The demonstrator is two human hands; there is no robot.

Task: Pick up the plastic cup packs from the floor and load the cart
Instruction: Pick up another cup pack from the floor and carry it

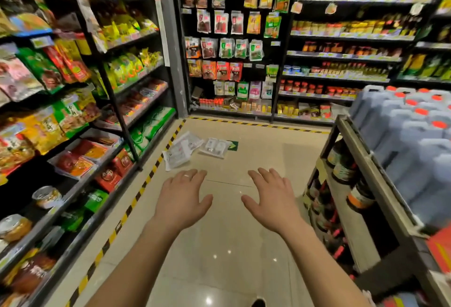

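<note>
Store aisle, seen down along a person's bare forearms. The left hand and right hand reach forward palms down, fingers spread and relaxed, grasping nothing, probably heading for a pickup. The clear crinkled plastic cup packs lie well ahead on the beige tiled floor, beside yellow-and-black striped tape at the foot of dark snack shelves. A grey metal-framed rack of bottles stands to the right; whether it is the cart is unclear.

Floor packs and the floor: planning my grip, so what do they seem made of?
The packs look like thin clear plastic film, crinkled and pale, contents showing through. The floor looks like glossy beige tile: lamp reflections and a joint line.
</note>
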